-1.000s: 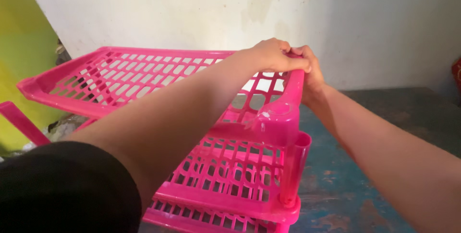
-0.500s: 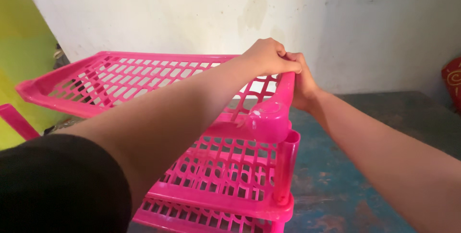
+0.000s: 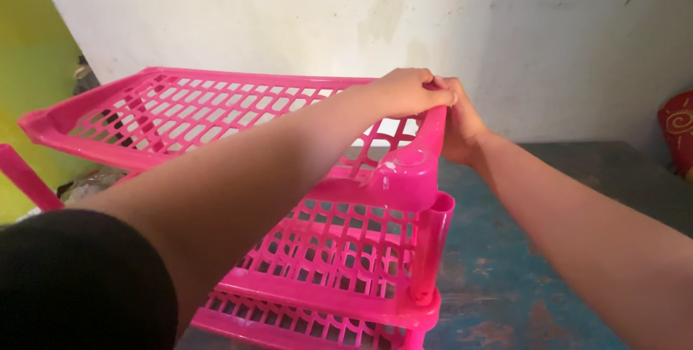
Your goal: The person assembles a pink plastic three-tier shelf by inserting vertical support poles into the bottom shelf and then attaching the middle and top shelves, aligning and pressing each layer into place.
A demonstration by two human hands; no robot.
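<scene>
Nearest the camera, a black sleeve (image 3: 79, 285) covers the left upper arm. Below the arms stands a bright pink slotted plastic rack with stacked tiers; its lower shelf (image 3: 339, 256) sits seated on a pink tubular corner post (image 3: 432, 249). Above it, the top pink slotted shelf (image 3: 180, 108) lies tilted, its near corner socket (image 3: 404, 169) apparently not yet down on the post. Farther out, the left hand (image 3: 408, 92) closes over that shelf's far right corner, and the right hand (image 3: 456, 123) grips the same corner from outside. Beyond are a worn blue-grey surface (image 3: 548, 249) and a stained white wall (image 3: 361, 11).
</scene>
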